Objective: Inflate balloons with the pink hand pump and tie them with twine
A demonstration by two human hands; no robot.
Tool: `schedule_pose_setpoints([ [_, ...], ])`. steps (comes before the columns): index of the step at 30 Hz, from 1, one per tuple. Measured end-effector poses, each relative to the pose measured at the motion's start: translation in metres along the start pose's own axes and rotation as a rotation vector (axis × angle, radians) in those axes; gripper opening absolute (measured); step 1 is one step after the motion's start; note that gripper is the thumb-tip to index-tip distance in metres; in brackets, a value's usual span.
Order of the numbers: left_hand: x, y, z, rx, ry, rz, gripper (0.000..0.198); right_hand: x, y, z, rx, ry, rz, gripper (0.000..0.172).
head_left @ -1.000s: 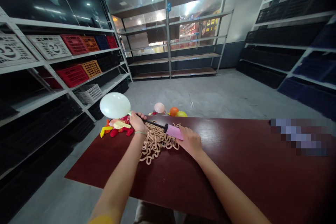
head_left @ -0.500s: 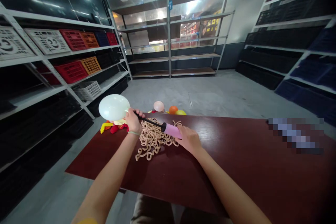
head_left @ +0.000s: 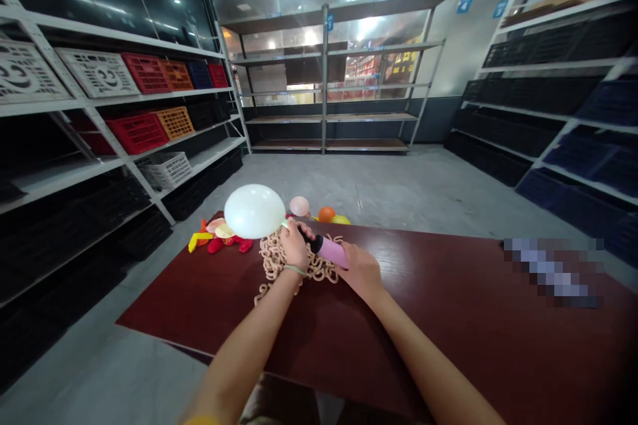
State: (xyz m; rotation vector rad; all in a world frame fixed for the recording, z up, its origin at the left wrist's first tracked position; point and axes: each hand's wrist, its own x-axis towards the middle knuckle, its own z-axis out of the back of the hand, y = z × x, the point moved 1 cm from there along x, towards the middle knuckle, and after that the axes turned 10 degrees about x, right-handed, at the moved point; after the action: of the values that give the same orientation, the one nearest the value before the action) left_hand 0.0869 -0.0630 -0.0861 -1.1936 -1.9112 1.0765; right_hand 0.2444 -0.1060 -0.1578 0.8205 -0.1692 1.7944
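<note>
The left hand (head_left: 296, 247) covers where balloon (head_left: 254, 211) meets pump (head_left: 333, 252); a pixelated object (head_left: 551, 272) at right is unreadable.

The balloon (head_left: 254, 211) looks smooth, the pump (head_left: 333, 252) plastic, the tabletop (head_left: 478, 292) glossy.

Blue sign (head_left: 464, 3) on wall (head_left: 451, 46): "4"; blue tag (head_left: 329, 22) on rack post (head_left: 324, 80): "5"; third sign (head_left: 500, 8) unreadable.

Our left fingers (head_left: 308, 232) are curled into a grip, and our right fingers (head_left: 351, 257) are wrapped pretty snug just right of them. Left forearm (head_left: 256, 335) slants back-left from its fingers, right forearm (head_left: 419, 342) back-right, kinda V-shaped.
</note>
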Motion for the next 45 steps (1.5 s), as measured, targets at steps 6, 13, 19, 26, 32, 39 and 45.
schedule_pose_setpoints([
  [6, 0.059, -0.071, 0.035, -0.003, -0.067, -0.016, 0.026, 0.0, 0.005, -0.007, 0.037, 0.03, 0.067, 0.041],
  [13, 0.06, -0.062, 0.006, -0.062, -0.138, -0.056, 0.031, 0.001, -0.003, -0.008, 0.07, -0.02, -0.041, 0.039],
  [19, 0.004, 0.0, -0.023, -0.044, 0.018, -0.011, 0.038, -0.001, -0.005, -0.004, 0.071, -0.041, -0.073, 0.038],
  [26, 0.047, -0.047, 0.018, 0.005, -0.034, 0.04, 0.029, -0.001, 0.009, -0.007, 0.017, 0.035, 0.071, 0.035],
  [32, 0.093, -0.087, 0.022, -0.005, -0.118, -0.081, 0.029, 0.003, 0.007, -0.009, 0.047, 0.004, 0.02, 0.038],
  [39, 0.029, -0.009, -0.021, -0.009, -0.023, -0.009, 0.038, 0.001, -0.002, -0.005, 0.076, -0.035, -0.096, 0.04],
  [45, 0.036, -0.021, -0.001, 0.046, 0.028, 0.026, 0.036, -0.002, 0.006, -0.003, 0.042, 0.044, -0.005, 0.042],
])
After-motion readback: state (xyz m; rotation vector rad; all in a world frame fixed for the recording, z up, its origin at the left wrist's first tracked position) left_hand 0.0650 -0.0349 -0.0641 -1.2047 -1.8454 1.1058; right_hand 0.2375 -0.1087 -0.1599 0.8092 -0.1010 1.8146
